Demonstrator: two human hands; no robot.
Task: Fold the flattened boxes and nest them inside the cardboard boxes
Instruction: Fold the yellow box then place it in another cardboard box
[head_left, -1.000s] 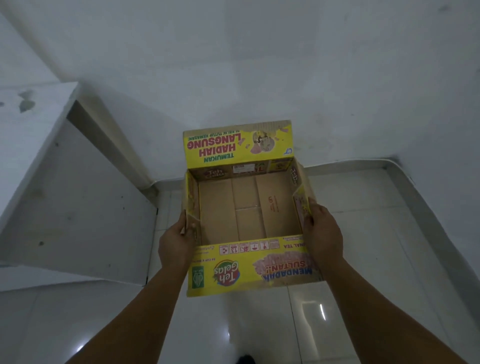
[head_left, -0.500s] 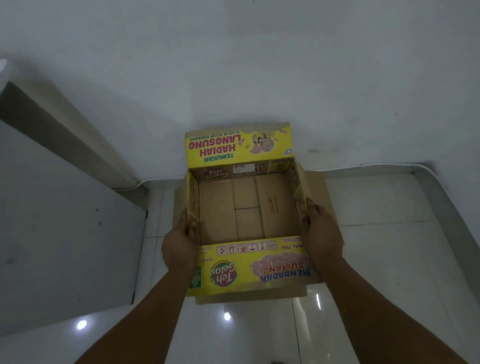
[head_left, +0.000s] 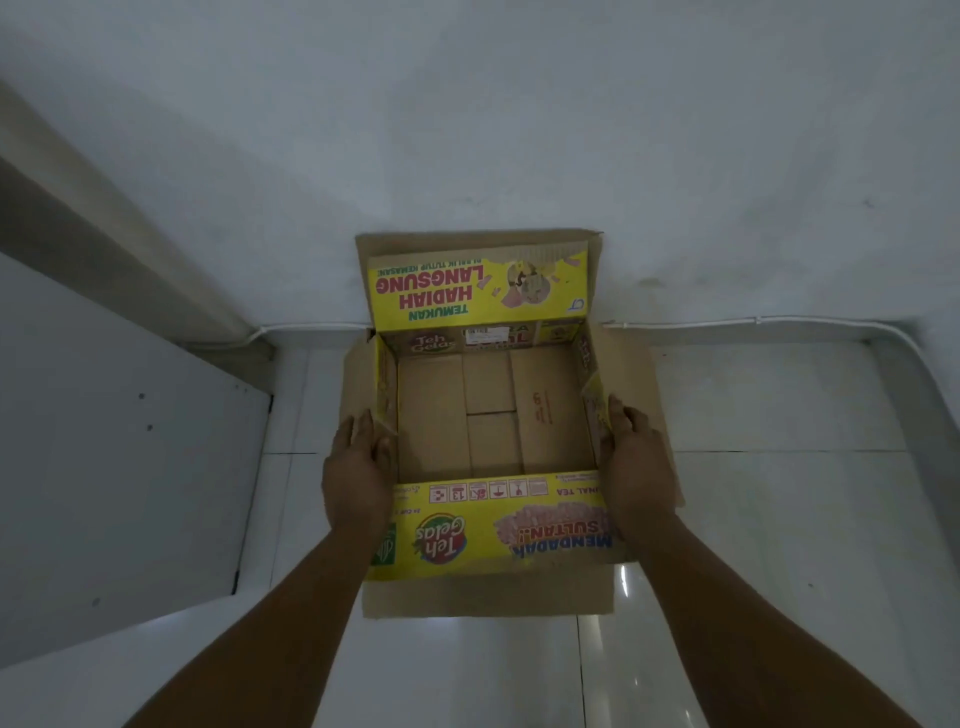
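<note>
A yellow printed box (head_left: 483, 535), folded up and open at the top, sits low inside a larger plain cardboard box (head_left: 631, 374) on the floor by the wall. The brown flaps of the outer box stick out around it on all sides. My left hand (head_left: 358, 473) presses flat against the yellow box's left side. My right hand (head_left: 631, 462) presses against its right side, fingers over the short side flap. The inner floor of the yellow box (head_left: 493, 415) is bare brown cardboard.
A white wall (head_left: 519, 130) rises right behind the boxes. A white slab or door (head_left: 114, 441) stands at the left. Glossy white floor tiles (head_left: 779, 519) spread to the right and front, with a cable (head_left: 753, 320) along the skirting.
The yellow box has gone down and forward, into the plain cardboard box. The outer box's flaps now show around it. Both hands stayed on its sides.
</note>
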